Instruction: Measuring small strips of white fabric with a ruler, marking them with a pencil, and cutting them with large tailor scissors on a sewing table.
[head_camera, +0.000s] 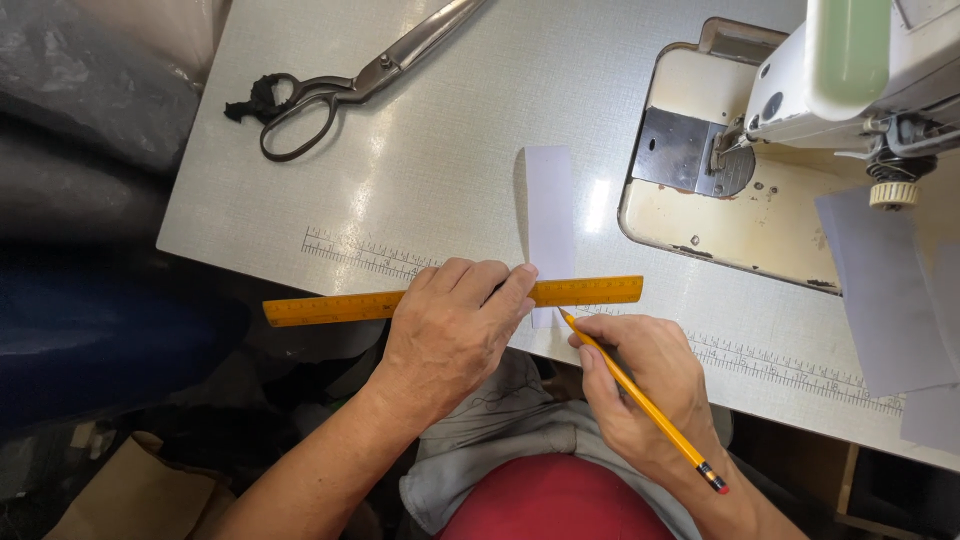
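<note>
Ruler (590, 291) lies mid-frame across the paper strip (549, 205), pinned flat under the left hand (455, 325); right hand (650, 385) grips a pencil (640, 397), tip just below it.

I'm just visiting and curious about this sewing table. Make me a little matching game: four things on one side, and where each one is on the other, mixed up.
Things:
1. ruler
2. pencil
3. scissors
4. paper strip

Places:
A. lying untouched at the far side of the table
B. held in the right hand
C. pressed down by the left hand
D. lying under the ruler, pointing away from the person

Pairs: 1-C, 2-B, 3-A, 4-D
</note>
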